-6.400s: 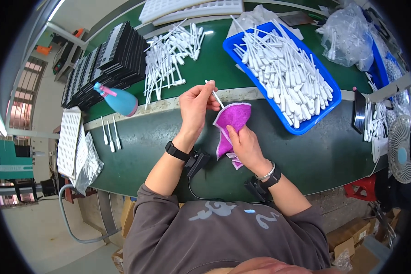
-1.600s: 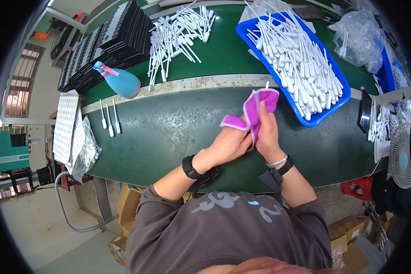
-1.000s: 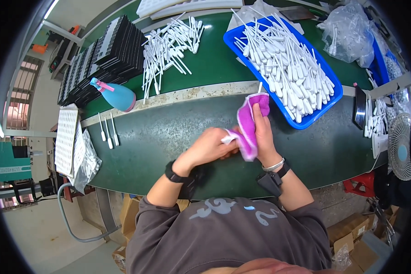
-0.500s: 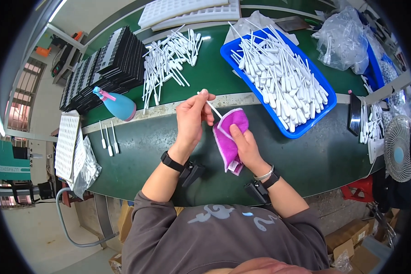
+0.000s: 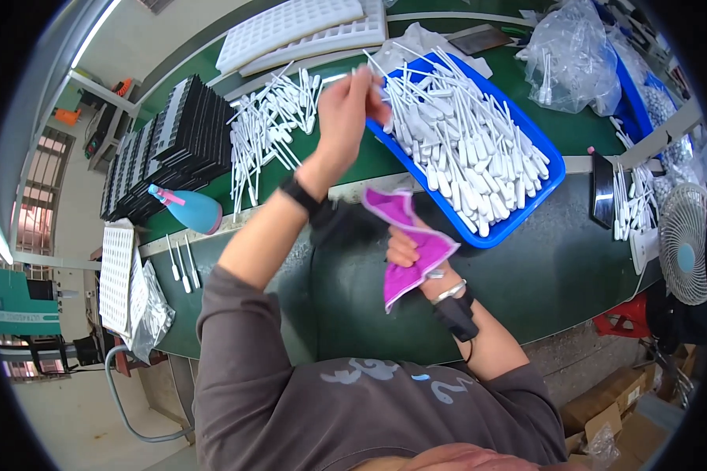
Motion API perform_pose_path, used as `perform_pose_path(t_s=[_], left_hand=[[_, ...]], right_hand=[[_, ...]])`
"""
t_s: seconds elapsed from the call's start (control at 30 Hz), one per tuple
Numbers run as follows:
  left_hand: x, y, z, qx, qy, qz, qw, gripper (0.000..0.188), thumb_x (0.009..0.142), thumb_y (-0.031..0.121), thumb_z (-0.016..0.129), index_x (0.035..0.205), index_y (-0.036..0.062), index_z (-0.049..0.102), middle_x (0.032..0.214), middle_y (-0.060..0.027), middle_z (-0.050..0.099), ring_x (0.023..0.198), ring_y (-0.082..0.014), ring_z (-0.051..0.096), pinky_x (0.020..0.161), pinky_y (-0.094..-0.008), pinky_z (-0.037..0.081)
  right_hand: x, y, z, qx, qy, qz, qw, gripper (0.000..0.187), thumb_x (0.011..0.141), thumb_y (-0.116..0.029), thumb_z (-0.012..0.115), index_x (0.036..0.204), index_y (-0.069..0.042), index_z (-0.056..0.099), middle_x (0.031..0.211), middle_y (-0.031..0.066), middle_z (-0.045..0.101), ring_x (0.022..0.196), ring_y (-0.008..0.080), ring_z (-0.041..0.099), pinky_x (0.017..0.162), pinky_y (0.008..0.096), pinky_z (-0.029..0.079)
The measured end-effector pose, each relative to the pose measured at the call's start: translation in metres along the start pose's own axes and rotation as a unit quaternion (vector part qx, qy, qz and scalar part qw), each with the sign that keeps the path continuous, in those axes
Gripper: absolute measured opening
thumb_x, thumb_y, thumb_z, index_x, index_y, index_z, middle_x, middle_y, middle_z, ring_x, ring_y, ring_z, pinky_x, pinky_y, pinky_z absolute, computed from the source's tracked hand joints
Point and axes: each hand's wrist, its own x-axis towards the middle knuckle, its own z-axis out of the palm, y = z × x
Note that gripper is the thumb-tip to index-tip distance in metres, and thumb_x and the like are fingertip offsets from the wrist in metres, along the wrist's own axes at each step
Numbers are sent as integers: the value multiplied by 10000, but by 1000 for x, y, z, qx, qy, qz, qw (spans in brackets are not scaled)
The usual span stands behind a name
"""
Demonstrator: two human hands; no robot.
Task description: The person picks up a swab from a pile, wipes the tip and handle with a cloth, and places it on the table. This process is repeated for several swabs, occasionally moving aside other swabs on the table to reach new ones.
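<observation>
My left hand (image 5: 346,118) is raised at the near left rim of a blue tray (image 5: 554,192). Its fingers are smeared by motion, so whether they hold anything is unclear. Heaped in that tray are many thin white plastic sticks with thick rounded ends (image 5: 456,125). Lower down, over the dark green work surface, my right hand (image 5: 404,247) is closed round a bright purple cloth (image 5: 420,263) with pale edging. The cloth spreads out above and below my fingers. Left of my raised hand lies a loose pile of similar white sticks (image 5: 271,125).
Black slotted trays (image 5: 173,133) are stacked at the left, beside a blue spray bottle (image 5: 192,210). Three separate white sticks (image 5: 184,265) lie nearby. White foam trays (image 5: 298,35) sit at the back. A clear bag (image 5: 573,59) and a small fan (image 5: 683,243) are at the right.
My left hand has moved up and away from the cloth to the tray's rim. The white stick between hand and cloth no longer shows there. The cloth has turned and spread in my right hand.
</observation>
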Motion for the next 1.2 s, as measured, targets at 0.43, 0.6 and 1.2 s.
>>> perform_pose_path(t_s=[0.43,0.6,1.2], left_hand=[[135,-100,21,57,17,-166,984,339,928,270,487,876,-49,591,693,-162,628,547,-259,630,461,-367,512],[89,-74,-10,417,29,136,898,299,851,282,542,821,2,641,783,-207,659,663,-350,652,596,-456,526],[-51,-54,-214,797,29,75,598,126,775,133,553,762,51,647,675,-167,628,645,-340,640,566,-453,502]], right_hand=[[6,13,12,-203,18,36,978,354,988,-425,387,963,-103,534,625,14,461,466,115,386,473,247,345],[6,20,30,-257,84,-27,962,408,973,-441,407,1041,-79,583,801,41,627,651,173,574,609,299,468],[5,19,22,-243,126,-87,958,350,980,-319,431,1203,-82,557,1128,55,637,1011,191,608,899,333,476]])
